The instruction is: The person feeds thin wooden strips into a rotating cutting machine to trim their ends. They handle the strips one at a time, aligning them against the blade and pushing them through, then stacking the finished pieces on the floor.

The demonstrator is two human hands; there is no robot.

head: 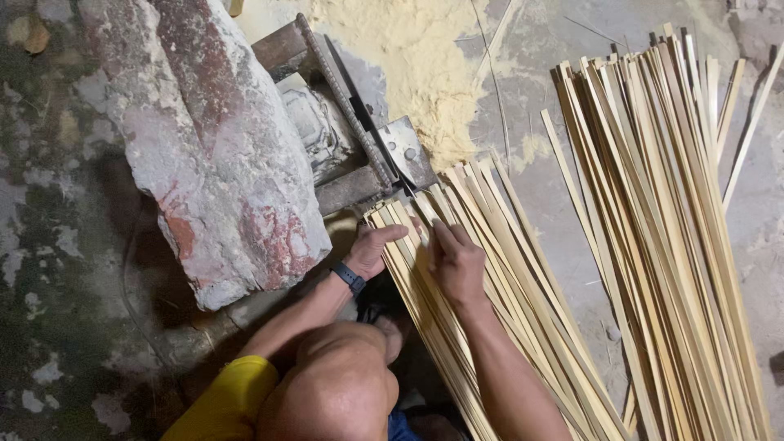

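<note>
A bundle of thin pale bamboo strips (523, 286) runs from a metal cutting tool (367, 139) down toward me. My left hand (374, 249), with a dark wristband (349, 278) on the wrist, rests on the left edge of the bundle near its top end. Beside it, my right hand (457, 261) lies flat on the strips with the fingers pointing at the tool's blade plate (406, 147). Neither hand visibly wraps around a strip; both press on top of the bundle.
A large grey and red stone slab (212, 139) weighs on the tool at the left. Sawdust (416, 57) is piled behind it. A second, bigger heap of strips (661, 229) lies on the concrete floor at the right. My bent knee (335, 384) is at the bottom.
</note>
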